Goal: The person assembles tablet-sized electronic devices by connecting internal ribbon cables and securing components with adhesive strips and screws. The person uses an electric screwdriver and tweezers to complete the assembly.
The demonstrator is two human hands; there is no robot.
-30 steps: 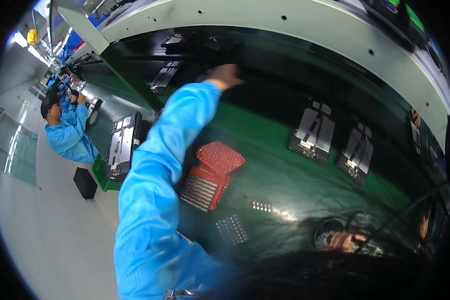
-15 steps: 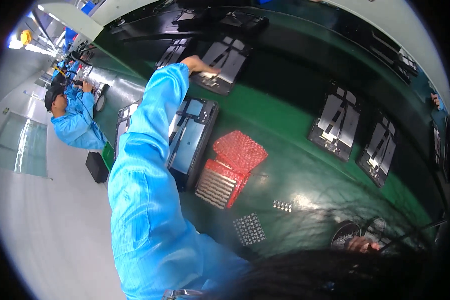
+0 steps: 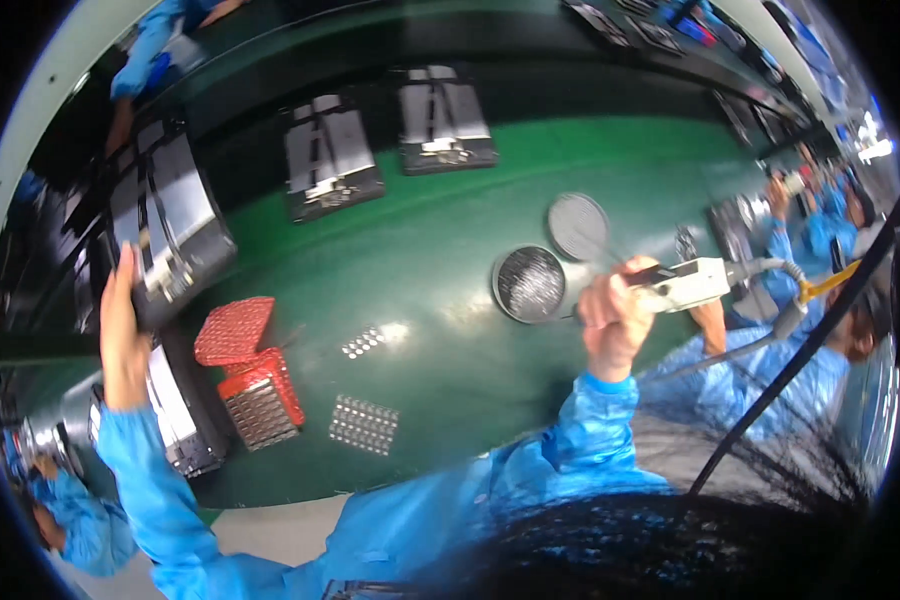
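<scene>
At the left, my left hand [image 3: 125, 345] is at the near edge of an opened tablet [image 3: 180, 190] with its grey batteries showing. The fingers appear to grip it, though motion blurs them. The tablet is tilted above a stack of opened tablets [image 3: 175, 395]. Raised on the right, my right hand [image 3: 610, 320] is closed around a cream-coloured electric screwdriver [image 3: 700, 283] with a coiled cable. Below it to the left, a round dish [image 3: 530, 285] holds many small dark screws. A second round dish or lid [image 3: 577, 227] lies just behind.
Red bubble wrap [image 3: 235, 330] lies near the stack, beside a tray of metal parts [image 3: 260, 412]. A sheet of small parts [image 3: 363, 424] and some little round pieces [image 3: 363, 343] are mid-bench. Two opened tablets [image 3: 335, 155] [image 3: 446, 120] stand farther back. Co-workers [image 3: 730, 370] sit on both sides.
My view has swung to the right. My left hand has brought a tablet from the back toward the stack. The right hand has come up with the screwdriver.
</scene>
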